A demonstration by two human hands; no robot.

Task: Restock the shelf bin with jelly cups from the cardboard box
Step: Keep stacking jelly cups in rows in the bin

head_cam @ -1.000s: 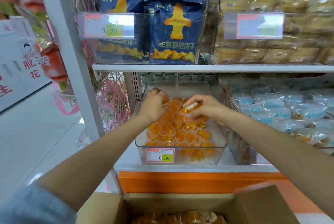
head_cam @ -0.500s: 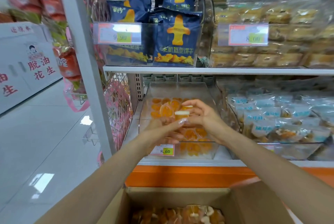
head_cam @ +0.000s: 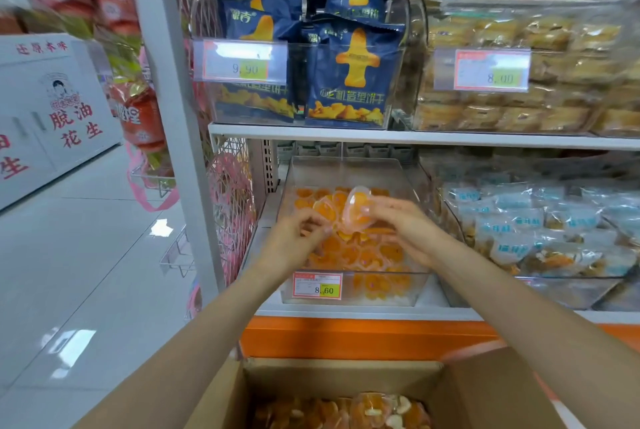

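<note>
The right hand [head_cam: 405, 231] pinches one jelly cup [head_cam: 358, 208] over the clear bin [head_cam: 346, 295]. The cup is tipped on its edge, with its round face toward us. The left hand [head_cam: 294, 234] is curled just beside it, but I cannot tell if it holds anything. There are too many orange cups [head_cam: 360, 255] in the bin to count. More sit in the cardboard box [head_cam: 485, 394].

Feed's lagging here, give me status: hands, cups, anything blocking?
Right hand holds a cup over the bin. Left hand beside it, grip unclear. Bin part full; box holds more. Nothing blocking.
</note>
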